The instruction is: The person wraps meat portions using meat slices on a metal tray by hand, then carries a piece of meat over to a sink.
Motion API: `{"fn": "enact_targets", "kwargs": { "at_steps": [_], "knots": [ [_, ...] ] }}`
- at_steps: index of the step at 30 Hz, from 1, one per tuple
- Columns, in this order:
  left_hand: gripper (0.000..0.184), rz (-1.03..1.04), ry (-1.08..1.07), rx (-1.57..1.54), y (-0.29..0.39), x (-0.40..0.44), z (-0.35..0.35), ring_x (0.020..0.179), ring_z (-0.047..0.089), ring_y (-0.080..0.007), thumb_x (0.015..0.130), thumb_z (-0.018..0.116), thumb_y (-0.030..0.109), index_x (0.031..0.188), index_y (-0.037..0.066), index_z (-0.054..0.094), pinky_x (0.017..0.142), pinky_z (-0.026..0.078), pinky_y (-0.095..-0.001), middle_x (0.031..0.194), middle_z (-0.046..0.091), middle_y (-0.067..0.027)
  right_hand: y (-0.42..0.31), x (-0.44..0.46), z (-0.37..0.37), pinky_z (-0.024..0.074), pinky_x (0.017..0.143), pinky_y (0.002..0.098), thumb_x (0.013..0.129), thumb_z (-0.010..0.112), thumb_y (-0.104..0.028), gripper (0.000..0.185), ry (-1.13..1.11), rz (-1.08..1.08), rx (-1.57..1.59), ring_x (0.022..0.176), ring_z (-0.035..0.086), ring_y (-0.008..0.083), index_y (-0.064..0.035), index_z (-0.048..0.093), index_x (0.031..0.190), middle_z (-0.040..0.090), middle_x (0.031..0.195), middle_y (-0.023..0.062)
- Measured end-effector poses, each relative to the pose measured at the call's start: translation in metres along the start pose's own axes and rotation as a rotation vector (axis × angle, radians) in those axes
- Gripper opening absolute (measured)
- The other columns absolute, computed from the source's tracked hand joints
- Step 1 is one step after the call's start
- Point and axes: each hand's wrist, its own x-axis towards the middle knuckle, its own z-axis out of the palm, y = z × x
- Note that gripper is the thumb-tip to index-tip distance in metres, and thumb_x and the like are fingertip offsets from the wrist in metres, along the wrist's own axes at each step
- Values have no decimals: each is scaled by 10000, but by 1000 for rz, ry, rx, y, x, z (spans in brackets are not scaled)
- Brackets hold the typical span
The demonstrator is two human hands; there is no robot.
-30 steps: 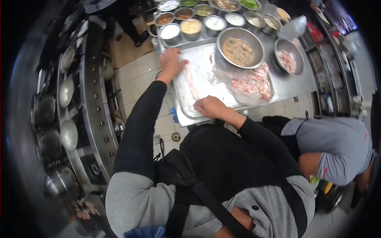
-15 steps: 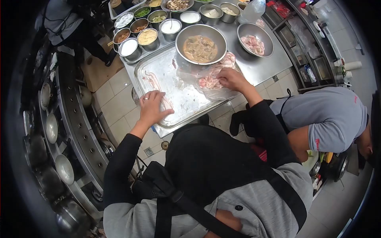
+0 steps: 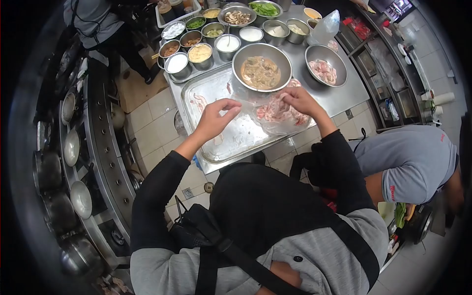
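Note:
My left hand [image 3: 216, 118] hovers over the metal tray [image 3: 231, 152], thumb and fingers apart, with nothing in it. It is near the left edge of a clear plastic bag [image 3: 275, 127] holding pink raw meat slices [image 3: 268, 112]. My right hand [image 3: 302, 102] is at the upper right of that bag, fingertips pinched on the raw meat; the exact piece is hidden by the fingers. Thin meat strips [image 3: 199, 102] lie flat on the tray's left side; my left forearm partly covers that area.
Behind the bag stands a steel bowl [image 3: 236, 69] of meat in brown sauce. A second bowl [image 3: 342, 69] with raw meat is to the right. Several small ingredient pots [image 3: 200, 63] line the back. One co-worker [image 3: 408, 157] bends down at right; another person [image 3: 98, 24] stands far left.
My left hand has lifted off the strip at the tray's left and moved right toward the bag. My right hand stays at the meat. The view has shifted slightly.

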Motion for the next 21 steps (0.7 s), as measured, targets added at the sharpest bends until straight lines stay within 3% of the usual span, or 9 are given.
{"fn": "enact_targets", "kwargs": {
  "at_steps": [2, 5, 9, 10, 11, 13, 15, 17, 21],
  "knots": [
    [339, 39, -24, -130, 19, 18, 10, 972, 683, -141, 932, 732, 198, 1222, 27, 688, 876, 532, -303, 1051, 735, -69, -32, 0, -16, 502, 675, 264, 1063, 498, -220, 279, -80, -23, 220, 766, 633, 87, -26, 643, 1203, 681, 811, 23],
    [413, 74, -14, -289, 48, 49, 33, 969, 675, -133, 926, 738, 184, 1295, 25, 643, 876, 530, -281, 1076, 723, -55, -75, 7, -22, 494, 668, 247, 1073, 487, -244, 289, -140, -11, 302, 713, 602, 95, -42, 535, 1273, 644, 806, 16],
    [458, 104, -114, -372, 54, 88, 41, 1011, 624, -99, 935, 721, 159, 1362, 53, 595, 870, 521, -279, 1123, 688, -33, -93, 37, -10, 514, 680, 283, 1077, 475, -298, 300, -43, -214, -7, 799, 598, 122, -44, 442, 1233, 591, 963, 82],
    [463, 118, -97, -279, 49, 96, 34, 993, 612, -85, 926, 726, 157, 1361, 66, 595, 840, 521, -273, 1110, 687, -16, -121, 33, -11, 513, 766, 334, 1073, 462, -308, 317, -112, -10, 48, 928, 593, 205, -23, 425, 1208, 547, 1041, 141],
    [472, 103, 32, -217, 44, 97, 33, 958, 585, -64, 908, 742, 174, 1349, 86, 596, 808, 507, -265, 1100, 683, 7, -114, 41, -8, 482, 820, 387, 1066, 462, -290, 294, -19, -197, -99, 956, 579, 280, -13, 434, 1161, 538, 1040, 173],
    [536, -26, -160, -227, 9, 102, 32, 1008, 591, -95, 890, 778, 226, 1362, 63, 584, 875, 503, -293, 1163, 677, -13, -104, 56, 1, 455, 813, 440, 1056, 479, -259, 254, 224, -421, -245, 943, 562, 375, -10, 448, 1098, 540, 1026, 205],
    [566, -28, -263, -227, 12, 85, 37, 1035, 588, -111, 890, 797, 254, 1364, 27, 587, 933, 491, -302, 1143, 680, -17, -132, 49, 8, 496, 667, 348, 1072, 473, -176, 119, 161, -137, 111, 734, 585, 186, -72, 443, 1121, 591, 892, 110],
    [368, -23, -229, -238, 22, 70, 43, 872, 598, -87, 949, 748, 271, 1182, -11, 701, 853, 514, -288, 1027, 703, -23, -133, 56, 15, 496, 578, 281, 1083, 457, -169, 131, 174, -182, 227, 670, 583, 108, -77, 451, 1176, 624, 879, 66],
    [321, -128, -83, -496, 41, 52, 33, 870, 642, -88, 967, 723, 243, 1192, 15, 711, 837, 535, -258, 1053, 708, -36, -127, 72, 30, 533, 648, 276, 1037, 588, -200, 267, 239, -389, 250, 744, 641, 115, -29, 484, 1215, 670, 921, 57]
  ]
}}
